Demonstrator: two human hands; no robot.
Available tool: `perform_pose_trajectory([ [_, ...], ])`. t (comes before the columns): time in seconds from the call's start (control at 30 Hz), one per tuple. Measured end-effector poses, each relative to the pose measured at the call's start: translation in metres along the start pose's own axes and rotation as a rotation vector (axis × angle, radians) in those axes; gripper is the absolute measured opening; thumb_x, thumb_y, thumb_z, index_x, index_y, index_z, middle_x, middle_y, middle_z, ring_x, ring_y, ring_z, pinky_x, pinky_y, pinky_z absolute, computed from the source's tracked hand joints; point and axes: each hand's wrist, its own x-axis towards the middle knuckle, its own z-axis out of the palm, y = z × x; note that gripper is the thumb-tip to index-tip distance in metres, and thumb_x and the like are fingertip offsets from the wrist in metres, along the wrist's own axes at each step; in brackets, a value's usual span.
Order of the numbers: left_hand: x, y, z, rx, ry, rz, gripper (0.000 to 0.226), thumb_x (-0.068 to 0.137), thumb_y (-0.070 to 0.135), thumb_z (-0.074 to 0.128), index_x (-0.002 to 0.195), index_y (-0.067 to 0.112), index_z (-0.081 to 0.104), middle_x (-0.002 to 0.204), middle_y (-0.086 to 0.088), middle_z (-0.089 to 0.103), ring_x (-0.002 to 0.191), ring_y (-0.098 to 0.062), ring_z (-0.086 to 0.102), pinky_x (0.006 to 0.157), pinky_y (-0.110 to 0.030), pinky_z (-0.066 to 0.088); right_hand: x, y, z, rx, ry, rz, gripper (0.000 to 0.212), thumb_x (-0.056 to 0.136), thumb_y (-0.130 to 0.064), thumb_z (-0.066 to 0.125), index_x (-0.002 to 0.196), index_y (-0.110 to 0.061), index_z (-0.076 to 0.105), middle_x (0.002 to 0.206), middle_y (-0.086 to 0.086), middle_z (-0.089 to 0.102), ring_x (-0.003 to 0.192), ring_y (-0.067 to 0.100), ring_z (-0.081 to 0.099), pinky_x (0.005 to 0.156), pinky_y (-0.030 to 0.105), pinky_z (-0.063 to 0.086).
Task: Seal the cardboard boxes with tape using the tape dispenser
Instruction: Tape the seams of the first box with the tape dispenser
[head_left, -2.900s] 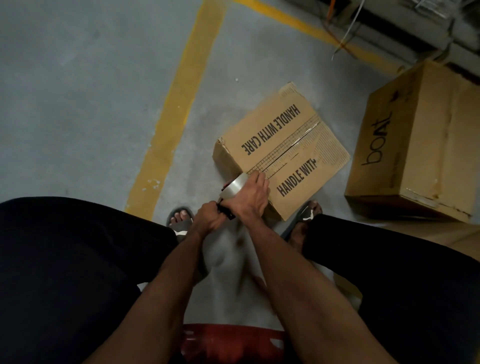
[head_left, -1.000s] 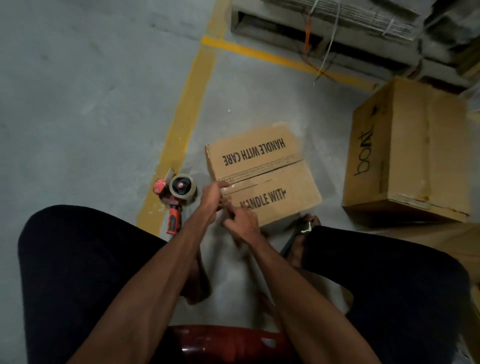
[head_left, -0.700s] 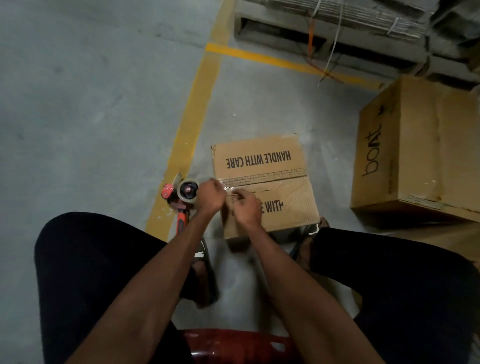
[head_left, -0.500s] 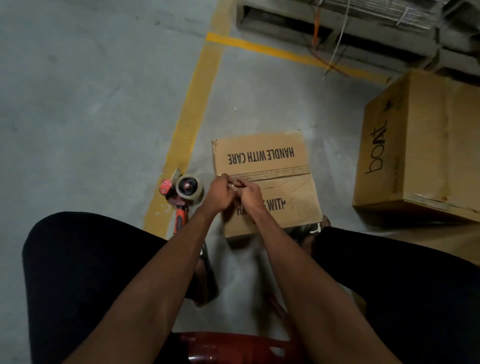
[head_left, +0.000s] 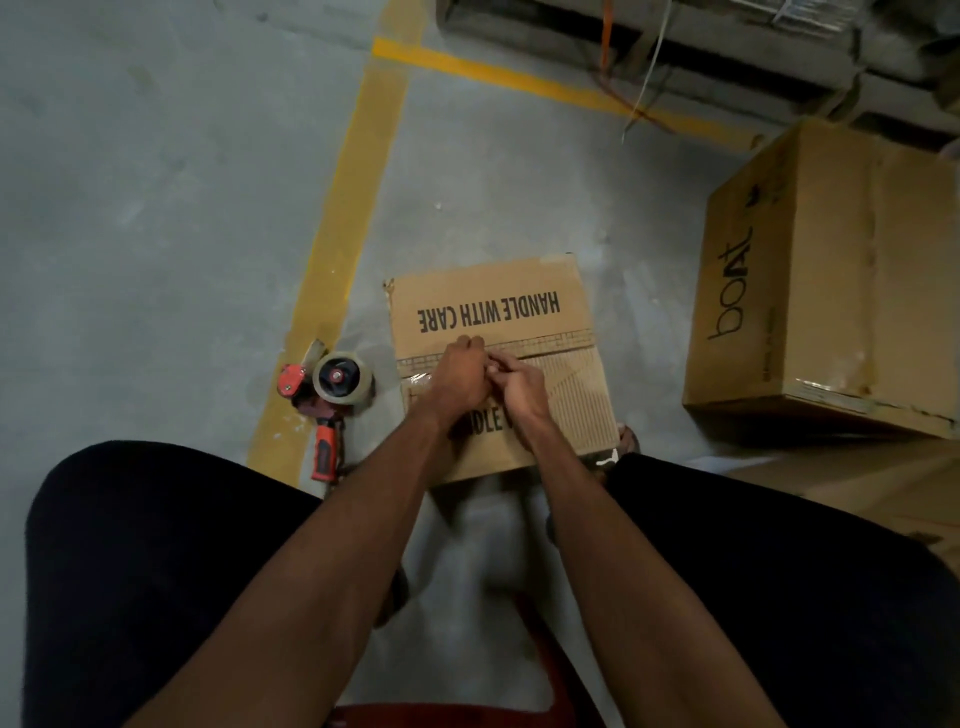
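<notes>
A small cardboard box (head_left: 498, 306) printed "HANDLE WITH CARE" lies on the floor between my feet, with a strip of clear tape (head_left: 418, 382) along its middle seam. My left hand (head_left: 460, 376) and my right hand (head_left: 519, 387) meet over that seam, fingers curled and touching each other. Their fingertips are hidden, so I cannot tell whether they pinch the tape or press on it. The tape dispenser (head_left: 332, 395), red-handled with a roll of clear tape, lies on the floor left of the box, apart from both hands.
A large "boat" cardboard box (head_left: 826, 291) stands to the right. Flat cardboard (head_left: 852, 483) lies by my right knee. Yellow floor lines (head_left: 358, 208) run left of the box and across the back. Pallets with loose wires (head_left: 639, 67) line the far wall. A red stool (head_left: 457, 714) is under me.
The dispenser went from my hands at the box edge to the floor on the left. The box turned square to me, and both hands came together on the seam, sliding slightly along it.
</notes>
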Motion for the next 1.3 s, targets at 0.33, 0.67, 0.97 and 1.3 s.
perform_pose_trajectory([
  [0.33, 0.008, -0.009, 0.013, -0.008, 0.048, 0.018, 0.029, 0.084, 0.004, 0.059, 0.112, 0.0, 0.057, 0.114, -0.02, 0.055, 0.105, -0.037, 0.052, 0.089, -0.043, 0.044, 0.026, -0.028, -0.108, -0.41, 0.375, -0.13, 0.028, 0.087, -0.005, 0.062, 0.109, -0.011, 0.079, 0.11, 0.013, 0.074, 0.108, 0.03, 0.066, 0.103, 0.033, 0.05],
  [0.67, 0.014, -0.008, 0.019, 0.108, 0.025, 0.014, 0.036, 0.09, 0.014, 0.059, 0.122, -0.002, 0.051, 0.121, -0.02, 0.05, 0.108, -0.033, 0.047, 0.094, -0.042, 0.042, 0.024, -0.011, -0.094, -0.942, 0.274, -0.084, 0.07, 0.105, -0.031, 0.049, 0.16, -0.002, 0.016, 0.156, 0.018, 0.034, 0.14, 0.037, 0.039, 0.114, 0.046, 0.034],
  [0.97, -0.006, -0.03, 0.007, 0.093, -0.033, 0.105, 0.041, 0.087, 0.026, 0.053, 0.126, 0.015, 0.052, 0.121, -0.005, 0.049, 0.111, -0.03, 0.043, 0.093, -0.042, 0.038, 0.029, -0.02, -0.093, -1.23, 0.298, -0.11, 0.079, 0.096, -0.031, 0.057, 0.16, -0.007, 0.018, 0.161, 0.017, 0.029, 0.143, 0.037, 0.035, 0.114, 0.056, 0.032],
  [1.3, -0.098, -0.094, 0.024, -0.531, 0.19, -0.624, 0.067, 0.093, 0.056, 0.058, 0.128, 0.0, 0.049, 0.122, -0.024, 0.059, 0.113, -0.042, 0.058, 0.088, -0.041, 0.046, -0.003, -0.014, 0.038, -1.534, -0.168, -0.568, 0.074, 0.089, -0.033, 0.064, 0.155, -0.026, 0.032, 0.16, 0.011, 0.029, 0.14, 0.046, 0.031, 0.115, 0.06, 0.032],
])
